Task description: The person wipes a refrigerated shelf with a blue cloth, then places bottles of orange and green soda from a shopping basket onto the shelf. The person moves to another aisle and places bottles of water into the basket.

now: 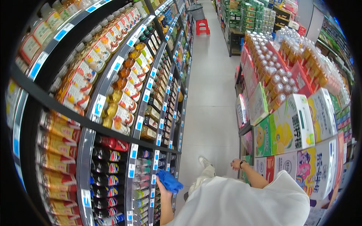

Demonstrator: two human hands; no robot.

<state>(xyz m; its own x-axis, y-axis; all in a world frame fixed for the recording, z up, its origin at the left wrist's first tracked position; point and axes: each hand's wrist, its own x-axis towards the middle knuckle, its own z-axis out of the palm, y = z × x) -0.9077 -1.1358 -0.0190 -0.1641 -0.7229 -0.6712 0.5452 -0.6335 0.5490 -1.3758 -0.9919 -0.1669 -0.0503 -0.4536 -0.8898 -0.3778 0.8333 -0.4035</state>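
My left hand [163, 187] holds a crumpled blue cloth [170, 181] beside the lower shelves of bottled drinks. Close to it are price-tagged shelf edges and small clear bottles [141, 178] lying in rows. To the left of these, dark Pepsi bottles [106, 180] fill a lower shelf. On the other side of my body, my right hand [235, 164] hangs over the aisle with curled fingers, a dark band at its wrist; whether anything is in it is hard to see. Stacked drink cartons [285, 124] stand beside that arm.
A tall shelf rack [104, 131] with juice bottles [124, 99] lines the left side. Trays of orange drink bottles [268, 67] top the display on the right. Farther along the grey tiled floor [212, 90] stand a red plastic stool [202, 26] and a grey bin [197, 12].
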